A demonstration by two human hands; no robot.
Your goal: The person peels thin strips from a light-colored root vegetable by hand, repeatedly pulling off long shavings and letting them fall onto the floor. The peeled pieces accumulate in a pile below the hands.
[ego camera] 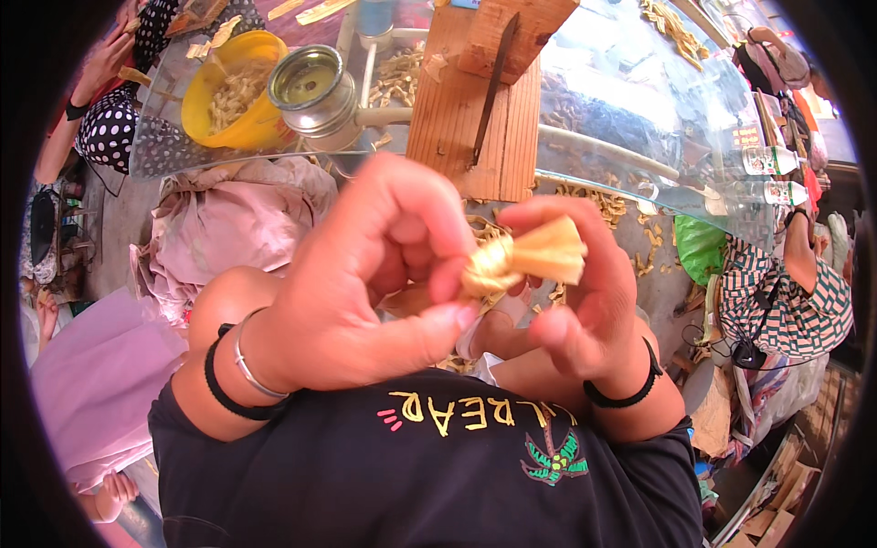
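My left hand [370, 288] pinches a knotted pale-yellow strip [490, 264] between thumb and fingers, in front of my chest. The knot is tight, and its short end [551, 252] flares out to the right. My right hand [589, 294] is curled around that flared end with thumb and fingers apart. Its thumb does not touch the strip; whether the fingers behind do is hidden. Just beyond my hands is a wooden board [473, 130] with a block [521, 34] on it and a dark metal blade [495, 89] set upright against the block.
A glass tabletop [616, 103] carries a yellow bowl [195, 103] of knotted pieces, a metal can [315, 96] and plastic bottles [774, 161]. Yellow pieces [596, 202] litter the floor. People sit at left and right; a pink cloth sack [240, 212] lies left.
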